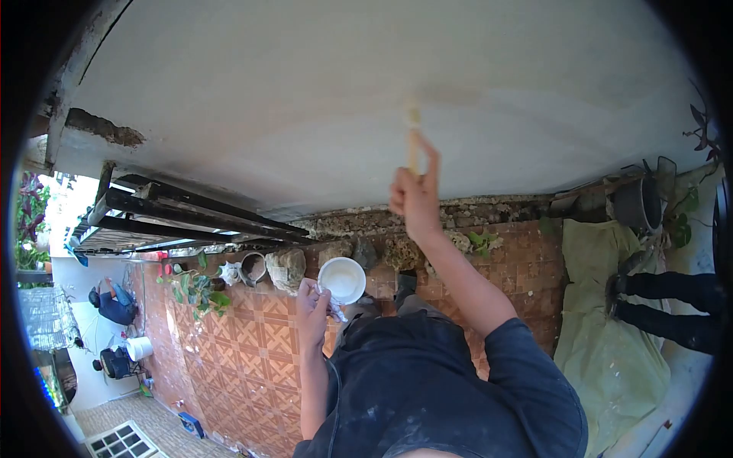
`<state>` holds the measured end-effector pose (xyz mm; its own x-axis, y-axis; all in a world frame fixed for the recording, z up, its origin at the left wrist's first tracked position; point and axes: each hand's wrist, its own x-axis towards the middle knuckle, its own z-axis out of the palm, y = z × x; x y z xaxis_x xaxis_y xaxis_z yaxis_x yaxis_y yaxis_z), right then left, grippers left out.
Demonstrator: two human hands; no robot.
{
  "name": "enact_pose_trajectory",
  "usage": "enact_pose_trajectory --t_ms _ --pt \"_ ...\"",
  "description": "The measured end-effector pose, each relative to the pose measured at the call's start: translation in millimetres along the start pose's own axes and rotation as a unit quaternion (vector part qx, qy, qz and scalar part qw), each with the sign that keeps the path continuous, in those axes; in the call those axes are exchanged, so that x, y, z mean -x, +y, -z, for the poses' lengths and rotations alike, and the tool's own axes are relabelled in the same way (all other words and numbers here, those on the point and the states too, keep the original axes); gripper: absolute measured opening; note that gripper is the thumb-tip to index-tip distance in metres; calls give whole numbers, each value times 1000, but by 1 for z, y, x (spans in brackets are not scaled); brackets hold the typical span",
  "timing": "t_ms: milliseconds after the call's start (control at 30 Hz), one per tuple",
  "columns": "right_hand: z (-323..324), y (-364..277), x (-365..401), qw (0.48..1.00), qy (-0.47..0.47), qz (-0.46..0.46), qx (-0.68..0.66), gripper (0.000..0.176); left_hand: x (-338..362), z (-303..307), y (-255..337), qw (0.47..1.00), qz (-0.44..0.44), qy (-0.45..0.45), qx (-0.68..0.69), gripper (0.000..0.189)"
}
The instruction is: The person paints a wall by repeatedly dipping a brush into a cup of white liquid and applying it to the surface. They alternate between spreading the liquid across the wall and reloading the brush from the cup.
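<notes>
Two bare hands work by a pale painted wall (305,91): the right hand (417,200), fingers curled closed, grips a slim yellowish brush (413,145) against it; the left hand (311,311), partly closed, pinches a round white plastic tub (342,280) above patterned orange-brown floor tiles (252,336).

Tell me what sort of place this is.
Probably a patio or yard beside a house: patterned tiles underfoot, potted plants and rocks along a pale wall, and greenery beyond the far end.
</notes>
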<state>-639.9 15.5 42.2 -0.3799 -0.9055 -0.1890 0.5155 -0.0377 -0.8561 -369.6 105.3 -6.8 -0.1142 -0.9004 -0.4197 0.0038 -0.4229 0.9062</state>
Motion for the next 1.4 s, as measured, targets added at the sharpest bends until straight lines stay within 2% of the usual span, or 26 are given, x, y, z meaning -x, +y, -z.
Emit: enact_pose_trajectory --t_ms 33,67,133,267,367,433,467,533,567,633,733,833,867,933,1067,1133,1200,1267,1400 --pt "6 -5 -2 997 67 26 -17 57 -1 -4 2 1000 3 3 4 26" --pt "14 -9 -8 997 65 26 -15 57 -1 -7 5 1000 3 3 7 26" --pt "24 -10 -28 975 177 129 -24 57 0 -12 10 1000 -3 -17 12 14" --pt "11 13 -60 979 174 85 68 56 3 -10 11 1000 -3 -18 5 15" --pt "-24 48 -68 985 117 68 109 56 6 -9 12 1000 1 -3 11 16" --pt "-37 61 -59 982 -31 39 185 54 8 -7 11 1000 4 2 0 16" --pt "-39 66 -53 982 -31 37 182 54 8 -5 10 1000 7 1 8 16" --pt "-48 54 -37 978 -143 -59 143 53 8 -3 8 1000 6 0 5 16" --pt "-47 50 -36 978 -141 -58 142 53 6 -3 8 1000 3 -2 7 16" --pt "-38 40 -36 985 -115 -83 99 52 5 -3 10 1000 1 -5 7 15" --pt "7 8 -51 995 -16 -35 89 52 3 -2 9 1000 0 -15 10 15" --pt "47 -12 -50 994 55 17 98 51 4 -3 9 1000 2 -21 17 14" --pt "54 -17 -45 993 52 16 102 51 6 -2 10 1000 4 -18 18 14" --pt "62 -23 -38 972 201 89 84 54 9 1 10 1000 3 -17 24 14" --pt "53 -23 -36 959 249 134 -5 58 15 11 2 1000 -7 -3 21 14" --pt "25 -21 -41 969 226 68 78 58 18 12 2 1000 -4 6 29 14" --pt "5 -6 -40 990 71 -8 125 55 20 12 2 999 -1 10 34 14" --pt "-2 5 -36 984 -119 -99 88 54 19 13 0 999 -15 -3 45 15" --pt "-5 4 -27 983 -138 -114 38 50 20 10 2 999 -14 6 38 15"
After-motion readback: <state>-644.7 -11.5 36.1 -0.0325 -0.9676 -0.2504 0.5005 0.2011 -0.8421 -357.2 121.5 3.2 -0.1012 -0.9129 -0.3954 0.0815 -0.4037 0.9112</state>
